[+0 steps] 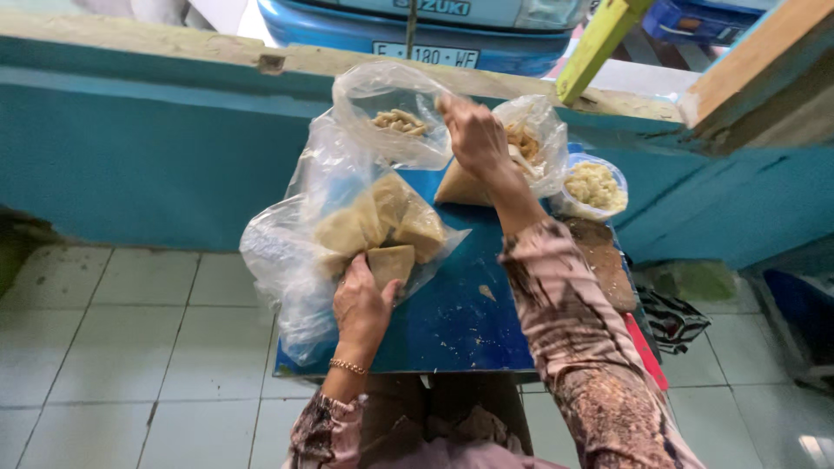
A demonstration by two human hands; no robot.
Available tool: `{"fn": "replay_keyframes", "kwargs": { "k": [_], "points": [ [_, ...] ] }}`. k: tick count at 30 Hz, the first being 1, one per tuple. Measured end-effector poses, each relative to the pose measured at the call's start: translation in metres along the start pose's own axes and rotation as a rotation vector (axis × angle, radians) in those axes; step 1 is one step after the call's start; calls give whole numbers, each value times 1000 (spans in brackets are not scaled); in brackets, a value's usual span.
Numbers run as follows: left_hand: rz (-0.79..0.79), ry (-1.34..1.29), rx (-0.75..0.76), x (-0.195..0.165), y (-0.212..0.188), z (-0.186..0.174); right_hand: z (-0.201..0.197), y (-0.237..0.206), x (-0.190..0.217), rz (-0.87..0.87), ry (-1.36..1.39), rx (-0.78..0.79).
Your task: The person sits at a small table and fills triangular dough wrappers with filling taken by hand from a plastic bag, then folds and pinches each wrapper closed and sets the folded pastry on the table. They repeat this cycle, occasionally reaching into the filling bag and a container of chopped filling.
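Left hand, at 6 o'clock, grasps a tan wedge in a clear bag; right hand, at 12 o'clock, pinches a small bag.

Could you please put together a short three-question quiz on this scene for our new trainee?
1. True or false: the left hand grips a tan triangular piece at the mouth of a large clear bag.
2. What does the right hand pinch? A) a metal spoon B) the rim of a small clear bag C) a cup
3. What colour is the small table that the bags rest on?

Key: 1 true; 2 B; 3 blue.
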State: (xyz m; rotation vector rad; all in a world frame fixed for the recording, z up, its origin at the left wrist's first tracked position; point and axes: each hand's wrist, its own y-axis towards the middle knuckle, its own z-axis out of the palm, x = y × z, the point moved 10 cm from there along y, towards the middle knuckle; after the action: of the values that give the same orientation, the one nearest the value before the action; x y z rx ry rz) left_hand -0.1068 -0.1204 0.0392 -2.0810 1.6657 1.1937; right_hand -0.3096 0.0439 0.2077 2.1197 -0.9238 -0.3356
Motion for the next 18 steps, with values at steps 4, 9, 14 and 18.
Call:
{"fn": "replay_keyframes", "kwargs": {
  "k": [4, 9, 14, 18],
  "points": [
    [-12, -35, 43, 13, 3, 1, 2, -12, 35, -26, 113, -41],
    [92, -187, 10, 8, -1, 0, 1, -131, 143, -147, 513, 479],
    [-205, -451, 176, 26, -3, 20, -14, -163, 177, -265, 239, 383],
    [-213, -728, 35, 17, -7, -1, -18, -166, 166, -186, 344, 341]
  ]
}}
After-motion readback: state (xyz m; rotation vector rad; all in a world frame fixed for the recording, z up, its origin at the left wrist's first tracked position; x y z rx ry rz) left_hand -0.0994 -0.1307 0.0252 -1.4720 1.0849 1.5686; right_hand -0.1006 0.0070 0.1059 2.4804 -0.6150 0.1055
